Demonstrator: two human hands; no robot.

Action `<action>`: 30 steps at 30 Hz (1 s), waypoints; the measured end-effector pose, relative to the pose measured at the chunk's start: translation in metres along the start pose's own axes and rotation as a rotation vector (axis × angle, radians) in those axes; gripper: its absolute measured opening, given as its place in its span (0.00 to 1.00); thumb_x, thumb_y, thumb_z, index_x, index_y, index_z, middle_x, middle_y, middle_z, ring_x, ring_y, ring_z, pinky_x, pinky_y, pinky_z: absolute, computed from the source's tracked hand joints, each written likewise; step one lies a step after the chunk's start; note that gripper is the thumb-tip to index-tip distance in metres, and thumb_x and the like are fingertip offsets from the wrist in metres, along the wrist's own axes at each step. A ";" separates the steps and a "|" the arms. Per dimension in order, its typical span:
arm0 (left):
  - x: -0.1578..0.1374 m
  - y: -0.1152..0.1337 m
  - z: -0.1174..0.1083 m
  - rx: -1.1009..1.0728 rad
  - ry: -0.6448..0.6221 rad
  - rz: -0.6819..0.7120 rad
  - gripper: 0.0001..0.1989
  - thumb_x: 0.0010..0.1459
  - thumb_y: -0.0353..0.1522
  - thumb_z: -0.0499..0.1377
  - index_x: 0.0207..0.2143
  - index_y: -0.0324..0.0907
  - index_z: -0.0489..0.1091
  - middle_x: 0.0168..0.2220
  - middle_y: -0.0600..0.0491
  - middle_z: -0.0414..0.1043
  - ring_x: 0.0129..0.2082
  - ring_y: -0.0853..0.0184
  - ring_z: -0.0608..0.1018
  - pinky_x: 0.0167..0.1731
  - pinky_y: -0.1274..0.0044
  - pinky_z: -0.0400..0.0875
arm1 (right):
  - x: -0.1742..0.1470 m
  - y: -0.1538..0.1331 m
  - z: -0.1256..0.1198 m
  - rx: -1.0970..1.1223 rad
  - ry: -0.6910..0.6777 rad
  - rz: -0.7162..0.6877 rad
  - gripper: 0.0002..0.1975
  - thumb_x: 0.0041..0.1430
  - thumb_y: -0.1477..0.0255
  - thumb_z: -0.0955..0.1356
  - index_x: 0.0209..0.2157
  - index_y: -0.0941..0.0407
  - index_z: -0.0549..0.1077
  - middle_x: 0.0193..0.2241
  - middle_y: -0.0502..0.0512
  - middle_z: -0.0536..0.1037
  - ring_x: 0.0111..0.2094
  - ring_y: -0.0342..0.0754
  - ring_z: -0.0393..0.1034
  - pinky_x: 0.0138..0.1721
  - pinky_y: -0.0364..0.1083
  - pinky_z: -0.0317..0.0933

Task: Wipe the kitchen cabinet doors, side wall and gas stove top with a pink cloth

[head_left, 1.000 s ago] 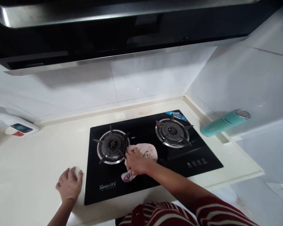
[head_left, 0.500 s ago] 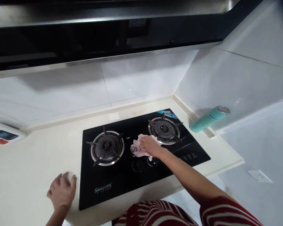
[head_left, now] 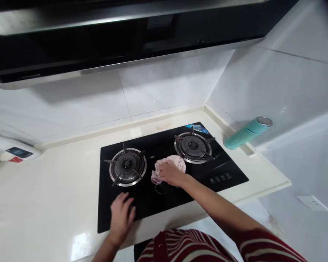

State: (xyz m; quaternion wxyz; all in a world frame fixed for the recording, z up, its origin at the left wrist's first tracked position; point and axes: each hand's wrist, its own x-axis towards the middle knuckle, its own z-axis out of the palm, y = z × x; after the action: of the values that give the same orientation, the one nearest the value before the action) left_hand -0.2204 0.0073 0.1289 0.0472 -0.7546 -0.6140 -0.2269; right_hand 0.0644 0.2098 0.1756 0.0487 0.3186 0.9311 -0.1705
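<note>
Between the two burners of the black glass gas stove (head_left: 142,207), my right hand (head_left: 171,174) is closed on a crumpled pale pink cloth (head_left: 177,162). The cloth lies against the glass and partly covers the round knobs near the middle. My left hand (head_left: 121,216) is over the stove's front left corner, fingers apart and holding nothing; whether it touches the glass I cannot tell. Closest to that hand is the left burner (head_left: 127,165) with its metal pan supports. The right burner (head_left: 193,146) sits just beyond the cloth.
A turquoise flask (head_left: 247,134) stands on the cream counter (head_left: 51,193) by the right wall. At far left is a white bottle (head_left: 16,147) with a dark label. The black range hood (head_left: 120,43) hangs low over the stove. A wall socket (head_left: 313,203) is at right.
My left hand has left the counter and moved right, over the stove's front left corner. The cloth under my right hand is bunched differently and has shifted slightly. The view has tilted a little.
</note>
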 end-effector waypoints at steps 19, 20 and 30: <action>0.037 0.048 0.043 -0.001 -0.046 0.092 0.14 0.66 0.32 0.55 0.51 0.43 0.74 0.56 0.43 0.74 0.57 0.55 0.75 0.51 0.64 0.71 | -0.019 0.025 -0.015 0.104 0.164 0.345 0.19 0.73 0.69 0.57 0.49 0.56 0.78 0.46 0.60 0.79 0.49 0.50 0.71 0.51 0.49 0.60; 0.038 0.048 0.044 -0.001 -0.039 0.095 0.14 0.66 0.32 0.56 0.51 0.44 0.74 0.56 0.43 0.74 0.57 0.55 0.75 0.52 0.64 0.70 | -0.017 0.025 -0.015 0.101 0.170 0.352 0.17 0.72 0.68 0.59 0.49 0.56 0.77 0.47 0.59 0.79 0.50 0.50 0.70 0.52 0.49 0.60; 0.038 0.044 0.050 0.027 0.016 0.119 0.13 0.65 0.33 0.56 0.50 0.44 0.74 0.54 0.44 0.75 0.55 0.55 0.76 0.50 0.64 0.71 | 0.033 -0.031 -0.007 0.152 0.182 0.160 0.11 0.52 0.74 0.73 0.40 0.56 0.79 0.46 0.60 0.78 0.50 0.57 0.70 0.53 0.54 0.61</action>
State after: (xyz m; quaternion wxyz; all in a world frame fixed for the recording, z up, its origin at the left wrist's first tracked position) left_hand -0.1593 0.0491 0.1083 0.0756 -0.7872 -0.5705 -0.2215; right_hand 0.0194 0.2084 0.1840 -0.0469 0.4090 0.8876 -0.2065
